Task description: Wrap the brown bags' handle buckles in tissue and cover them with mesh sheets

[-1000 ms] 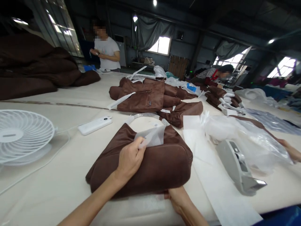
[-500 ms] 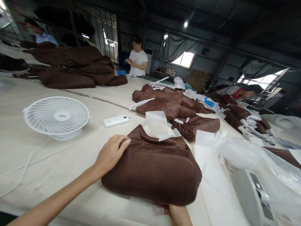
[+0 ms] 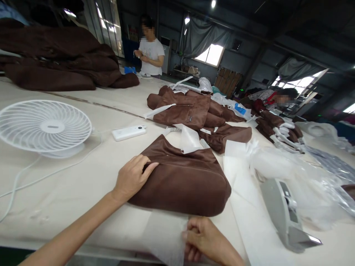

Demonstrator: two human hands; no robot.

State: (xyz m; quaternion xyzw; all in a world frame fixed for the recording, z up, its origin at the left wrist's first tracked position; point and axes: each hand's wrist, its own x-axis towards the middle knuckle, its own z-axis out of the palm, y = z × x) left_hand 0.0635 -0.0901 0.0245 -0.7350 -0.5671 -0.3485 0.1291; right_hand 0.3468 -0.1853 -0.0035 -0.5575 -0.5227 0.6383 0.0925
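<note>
Left hand [image 3: 131,179] rests, fingers loosely spread, on the soft brown garment [image 3: 185,183] — likely light, floppy (best gripped along the edge under them) — right hand [image 3: 203,238] pinching flimsy tissue sheet [image 3: 165,236].

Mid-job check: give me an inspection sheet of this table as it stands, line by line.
Surface: cream table, flat.
Job's things: folded brown garment lying on a white tissue sheet; more tissue sticks out at its far edge.
Clutter: white fan, power bank, grey dispenser, clear plastic bags, more brown garments.
Grips: left hand rests open on the garment's left edge; right hand pinches the tissue sheet's near edge.
Cables: white cable trails across the table below the fan.
Surroundings: standing person in a white shirt; brown pile far left.
</note>
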